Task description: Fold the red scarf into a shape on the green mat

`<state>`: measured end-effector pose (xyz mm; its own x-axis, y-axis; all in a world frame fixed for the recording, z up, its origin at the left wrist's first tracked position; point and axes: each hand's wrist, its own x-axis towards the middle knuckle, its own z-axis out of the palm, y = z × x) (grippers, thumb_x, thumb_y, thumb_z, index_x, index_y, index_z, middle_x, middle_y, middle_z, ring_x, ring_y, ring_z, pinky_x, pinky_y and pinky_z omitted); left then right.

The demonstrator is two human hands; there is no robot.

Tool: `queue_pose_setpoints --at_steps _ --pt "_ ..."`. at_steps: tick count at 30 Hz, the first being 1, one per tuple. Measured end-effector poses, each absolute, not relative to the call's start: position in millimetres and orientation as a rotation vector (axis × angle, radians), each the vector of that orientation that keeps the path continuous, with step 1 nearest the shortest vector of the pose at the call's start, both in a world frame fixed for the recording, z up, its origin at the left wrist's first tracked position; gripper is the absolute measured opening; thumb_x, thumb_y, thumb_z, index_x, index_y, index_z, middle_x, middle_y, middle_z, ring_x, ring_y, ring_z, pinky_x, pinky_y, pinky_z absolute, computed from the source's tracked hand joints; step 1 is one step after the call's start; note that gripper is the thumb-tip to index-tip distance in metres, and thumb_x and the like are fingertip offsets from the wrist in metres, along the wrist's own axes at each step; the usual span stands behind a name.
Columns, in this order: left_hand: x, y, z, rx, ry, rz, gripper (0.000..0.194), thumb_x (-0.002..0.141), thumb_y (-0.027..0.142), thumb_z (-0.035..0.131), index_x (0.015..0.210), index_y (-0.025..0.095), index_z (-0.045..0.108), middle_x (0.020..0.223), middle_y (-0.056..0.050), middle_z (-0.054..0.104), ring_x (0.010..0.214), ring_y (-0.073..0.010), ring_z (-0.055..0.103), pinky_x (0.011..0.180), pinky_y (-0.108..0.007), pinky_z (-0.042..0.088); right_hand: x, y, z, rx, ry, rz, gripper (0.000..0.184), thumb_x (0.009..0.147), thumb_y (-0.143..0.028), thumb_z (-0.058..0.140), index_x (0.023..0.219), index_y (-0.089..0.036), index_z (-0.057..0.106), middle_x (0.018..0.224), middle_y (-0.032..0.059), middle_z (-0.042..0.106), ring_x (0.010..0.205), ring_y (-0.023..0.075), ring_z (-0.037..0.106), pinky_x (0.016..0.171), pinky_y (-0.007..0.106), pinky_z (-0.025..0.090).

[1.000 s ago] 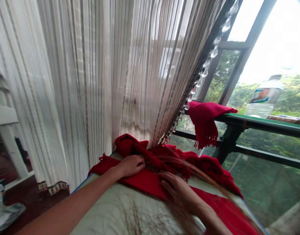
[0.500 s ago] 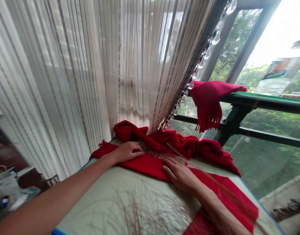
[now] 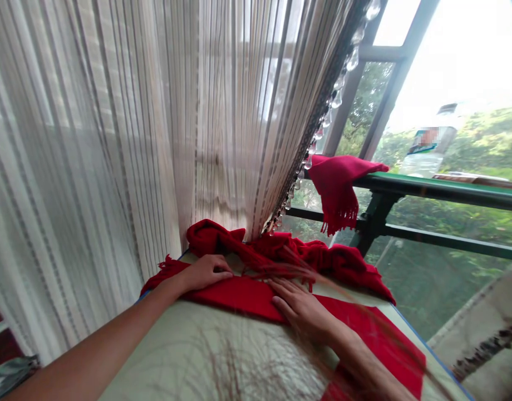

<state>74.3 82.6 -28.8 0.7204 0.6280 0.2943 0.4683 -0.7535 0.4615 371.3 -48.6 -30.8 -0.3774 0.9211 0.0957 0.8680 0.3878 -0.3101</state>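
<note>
A flat, folded red scarf (image 3: 247, 298) lies across a pale green board (image 3: 189, 340) with a blue edge. My left hand (image 3: 206, 273) rests at the scarf's far edge, left of centre; its fingers curl down with the thumb close to them, closed on the cloth. On the same scarf, farther right, my right hand (image 3: 298, 309) lies palm down, fingers stretched out. Beyond both hands is a bunched red scarf (image 3: 298, 250) along the board's far side. One end of the flat scarf bends toward me under my right forearm. Strands of hair blur the near part of the board.
Sheer striped curtains (image 3: 156, 139) hang behind the board, edged with clear beads (image 3: 335, 97). At the right, a dark red fringed scarf (image 3: 339, 189) drapes over a green railing (image 3: 448, 192). A plastic bottle (image 3: 427, 147) stands on the railing by the window.
The view has turned slightly, so the board and my hands sit a little lower and more to the left. Both hands keep nearly the same places on the scarf.
</note>
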Motion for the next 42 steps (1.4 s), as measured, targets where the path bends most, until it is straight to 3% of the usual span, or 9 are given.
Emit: queue_pose_setpoints --at_steps 6,10,13,20,25,32,37,39,42 --pt "90 57 -26 2.685 0.75 0.564 0.036 0.104 0.038 0.046 0.13 0.024 0.068 0.133 -0.008 0.065 0.123 -0.024 0.058 0.108 -0.036 0.041 374 -47 -32 -1.552 -2.389 0.32 0.065 0.103 -0.057 0.027 0.153 -0.018 0.04 0.16 0.0098 0.039 0.15 0.027 0.031 0.126 0.051 0.024" --pt "98 38 -28 2.754 0.847 0.25 0.056 0.105 0.051 0.039 0.157 0.03 0.033 0.162 -0.004 0.034 0.152 -0.031 0.023 0.123 -0.054 0.014 380 -45 -38 -1.591 -2.39 0.334 0.068 0.101 -0.061 0.028 0.155 -0.02 0.035 0.162 0.0091 0.034 0.151 0.029 0.027 0.126 0.055 0.021" --pt "99 33 -26 2.749 0.921 0.147 0.062 0.104 0.057 0.038 0.159 0.03 0.028 0.164 -0.005 0.028 0.154 -0.0317 0.014 0.123 -0.058 0.008 384 -44 -42 -1.587 -2.381 0.317 0.07 0.1 -0.064 0.03 0.155 -0.022 0.035 0.161 0.0093 0.035 0.151 0.0298 0.028 0.125 0.056 0.022" --pt "108 24 -16 2.853 0.842 0.3 0.06 0.103 0.056 0.043 0.157 0.033 0.032 0.165 -0.004 0.027 0.153 -0.0289 0.021 0.125 -0.052 0.012 386 -41 -44 -1.587 -2.401 0.294 0.071 0.1 -0.065 0.027 0.156 -0.021 0.034 0.162 0.0098 0.035 0.151 0.0307 0.026 0.125 0.057 0.019" --pt "120 12 -22 2.811 0.7 0.193 0.065 0.104 0.056 0.039 0.16 0.039 0.012 0.168 -0.001 0.009 0.155 -0.0293 0.006 0.124 -0.058 0.003 385 -44 -40 -1.581 -2.417 0.287 0.07 0.102 -0.062 0.026 0.156 -0.019 0.033 0.162 0.0115 0.034 0.152 0.0304 0.025 0.125 0.058 0.019" --pt "118 13 -23 2.684 0.707 0.045 0.058 0.105 0.06 0.031 0.158 0.043 0.016 0.168 0.001 0.009 0.155 -0.0311 0.004 0.122 -0.064 0.003 384 -46 -37 -1.59 -2.38 0.322 0.069 0.101 -0.062 0.029 0.156 -0.02 0.034 0.161 0.0103 0.034 0.151 0.03 0.027 0.125 0.057 0.02" --pt "118 4 -13 2.63 0.709 0.194 0.057 0.105 0.05 0.04 0.159 0.035 0.026 0.166 -0.006 0.022 0.153 -0.0302 0.019 0.123 -0.06 0.013 390 -43 -56 -1.605 -2.29 0.328 0.064 0.098 -0.064 0.035 0.153 -0.031 0.037 0.16 0.0022 0.034 0.15 0.0293 0.029 0.125 0.059 0.022" --pt "114 11 -9 2.642 0.712 0.346 0.053 0.105 0.043 0.045 0.155 0.029 0.038 0.16 -0.008 0.037 0.148 -0.0282 0.035 0.122 -0.05 0.025 393 -38 -66 -1.608 -2.27 0.316 0.062 0.097 -0.065 0.038 0.151 -0.035 0.039 0.159 -0.0004 0.037 0.149 0.0291 0.031 0.126 0.058 0.023" --pt "102 30 -5 2.645 0.927 0.638 0.031 0.102 0.035 0.049 0.125 0.024 0.068 0.128 -0.006 0.069 0.118 -0.0241 0.063 0.106 -0.037 0.045 394 -34 -72 -1.599 -2.295 0.317 0.061 0.097 -0.064 0.037 0.152 -0.038 0.038 0.158 -0.0037 0.038 0.149 0.0281 0.03 0.126 0.057 0.024"
